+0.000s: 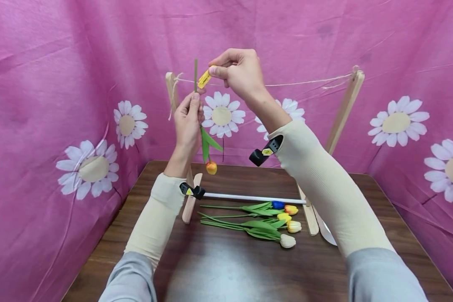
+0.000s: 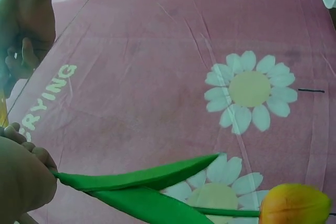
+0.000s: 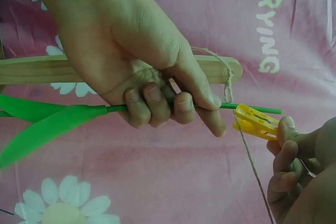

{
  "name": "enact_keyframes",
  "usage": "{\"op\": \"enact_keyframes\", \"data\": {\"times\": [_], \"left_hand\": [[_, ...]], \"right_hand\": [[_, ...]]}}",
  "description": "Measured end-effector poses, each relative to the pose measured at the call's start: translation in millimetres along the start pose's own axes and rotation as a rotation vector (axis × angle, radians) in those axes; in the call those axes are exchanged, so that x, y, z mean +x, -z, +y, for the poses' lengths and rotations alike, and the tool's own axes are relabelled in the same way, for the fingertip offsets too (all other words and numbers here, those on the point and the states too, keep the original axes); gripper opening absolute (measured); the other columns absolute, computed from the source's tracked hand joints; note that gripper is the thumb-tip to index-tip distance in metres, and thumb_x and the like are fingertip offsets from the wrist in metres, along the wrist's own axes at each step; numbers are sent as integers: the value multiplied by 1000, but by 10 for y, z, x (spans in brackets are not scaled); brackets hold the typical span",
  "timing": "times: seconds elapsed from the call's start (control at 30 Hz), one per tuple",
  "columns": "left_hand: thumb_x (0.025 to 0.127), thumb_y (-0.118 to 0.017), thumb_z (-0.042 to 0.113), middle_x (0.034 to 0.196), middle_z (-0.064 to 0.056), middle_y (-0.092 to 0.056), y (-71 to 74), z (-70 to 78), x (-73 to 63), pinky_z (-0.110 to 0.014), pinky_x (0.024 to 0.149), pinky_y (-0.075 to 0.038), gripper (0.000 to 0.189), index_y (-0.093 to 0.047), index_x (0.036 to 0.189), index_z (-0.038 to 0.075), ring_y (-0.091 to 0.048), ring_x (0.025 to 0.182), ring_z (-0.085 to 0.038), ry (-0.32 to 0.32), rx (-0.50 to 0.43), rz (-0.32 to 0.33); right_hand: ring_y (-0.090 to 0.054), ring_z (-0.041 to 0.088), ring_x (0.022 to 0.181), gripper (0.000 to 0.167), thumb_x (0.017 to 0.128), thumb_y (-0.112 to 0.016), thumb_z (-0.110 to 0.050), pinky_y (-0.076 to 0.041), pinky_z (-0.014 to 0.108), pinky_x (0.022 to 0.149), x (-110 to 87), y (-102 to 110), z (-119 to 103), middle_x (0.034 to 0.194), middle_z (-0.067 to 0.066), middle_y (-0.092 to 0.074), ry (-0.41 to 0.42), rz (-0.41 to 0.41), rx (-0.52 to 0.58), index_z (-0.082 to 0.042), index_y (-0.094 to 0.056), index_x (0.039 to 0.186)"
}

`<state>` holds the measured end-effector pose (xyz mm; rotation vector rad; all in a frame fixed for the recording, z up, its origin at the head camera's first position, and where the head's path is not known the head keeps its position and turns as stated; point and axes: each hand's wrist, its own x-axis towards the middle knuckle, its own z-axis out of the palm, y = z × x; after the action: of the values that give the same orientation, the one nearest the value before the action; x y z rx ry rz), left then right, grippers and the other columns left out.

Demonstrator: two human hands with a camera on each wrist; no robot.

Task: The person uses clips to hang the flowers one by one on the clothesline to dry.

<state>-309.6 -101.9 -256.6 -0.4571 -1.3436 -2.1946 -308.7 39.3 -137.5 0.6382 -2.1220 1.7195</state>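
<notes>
An artificial orange-yellow tulip (image 1: 211, 168) hangs head down, its green stem held between the thumb and fingers of my left hand (image 1: 188, 121). The stem's bare end points up past the string (image 1: 305, 82). In the left wrist view the tulip's bloom (image 2: 294, 205) and two leaves stretch out to the right. My right hand (image 1: 243, 73) pinches a yellow clothespin (image 1: 204, 79) by its handle end, just right of the stem. Seen from the right wrist, the clothespin's (image 3: 256, 123) front end is at the string and overlaps the stem.
Two wooden posts (image 1: 343, 113) hold the string between them, with a white rod (image 1: 249, 197) low down between their feet. Several tulips (image 1: 262, 228), blue, yellow, orange and white, lie on the brown table (image 1: 226, 272). Behind hangs pink cloth (image 1: 305, 33) with printed daisies.
</notes>
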Motion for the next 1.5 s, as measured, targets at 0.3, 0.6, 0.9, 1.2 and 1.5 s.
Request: {"op": "enact_keyframes", "data": {"times": [0.3,0.6,0.9,1.2,1.5], "left_hand": [[110,-56,8,71,5,-51,-40,-31,4,-16,52,-26,21,-76,109,2,-34,58,-3,15,-71,-27],[110,-52,4,69,6,-53,-48,-29,6,-16,52,-27,28,-67,124,-16,-35,57,-3,54,-118,-23],[109,-50,2,73,3,-58,-19,-62,-8,-17,59,-37,24,-72,114,-4,-47,67,-6,76,-109,-35],[109,-49,3,76,2,-61,-6,-69,-26,-20,64,-44,27,-70,121,-7,-55,69,-9,58,-54,-43],[109,-48,4,94,3,-70,40,-49,-113,-26,83,-57,30,-62,133,-8,-70,91,-10,4,54,-36]], "right_hand": [[-52,14,46,12,91,-86,-10,-34,21,40,24,-44,42,67,-2,-72,-75,-45,-31,-3,-82,99],[-54,13,48,21,96,-82,-18,-35,22,39,5,-16,35,85,2,-78,-118,-117,-118,-11,-81,116],[-73,16,61,37,101,-76,-22,-55,28,46,-71,25,11,130,4,-76,-95,-197,-200,-13,-72,136],[-76,17,66,36,102,-75,-25,-61,31,52,-118,79,-16,136,5,-74,-88,-162,-208,-13,-71,135],[-74,18,60,28,103,-72,-20,-59,31,49,-217,147,-13,129,4,-75,-24,-100,-181,-11,-73,129]]}}
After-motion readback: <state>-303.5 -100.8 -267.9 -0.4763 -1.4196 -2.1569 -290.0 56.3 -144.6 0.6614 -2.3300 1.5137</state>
